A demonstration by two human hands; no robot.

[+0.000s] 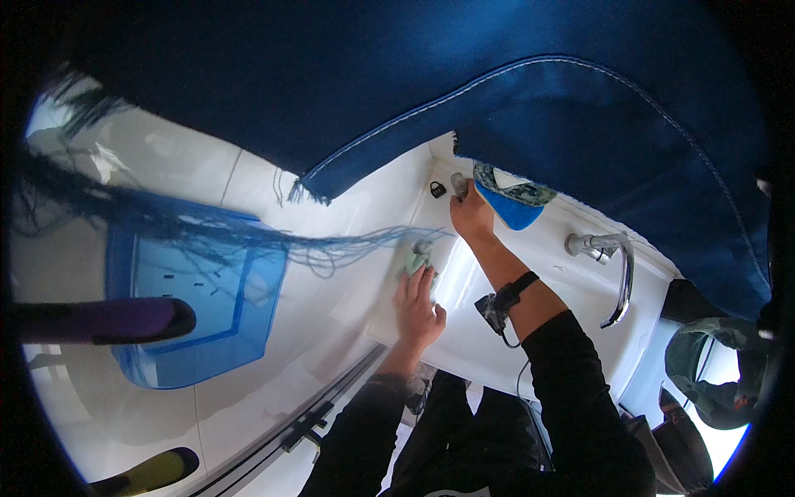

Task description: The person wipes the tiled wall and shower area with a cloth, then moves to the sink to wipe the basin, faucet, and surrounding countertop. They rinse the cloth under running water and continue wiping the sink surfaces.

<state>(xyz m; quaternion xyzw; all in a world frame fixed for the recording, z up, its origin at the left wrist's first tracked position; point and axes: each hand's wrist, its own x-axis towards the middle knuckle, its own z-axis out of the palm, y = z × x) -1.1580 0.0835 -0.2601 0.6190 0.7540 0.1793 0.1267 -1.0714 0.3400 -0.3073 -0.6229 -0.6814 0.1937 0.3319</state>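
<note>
At the left end of a white basin, my left hand has its fingers on a crumpled pale green cloth. Just beyond that cloth is a small grey thing I cannot make out. My right hand reaches farther over the basin, its fingers closed round a small grey object of unclear kind. Close to its wrist is a bright blue item with a patterned band, partly hidden by dark blue fabric. A black padlock-shaped mark shows left of that hand.
Dark blue fabric with frayed edges and loose threads hangs across the upper view. A chrome tap rises on the right. A translucent blue plastic box is at the left, near a dark purple rounded object.
</note>
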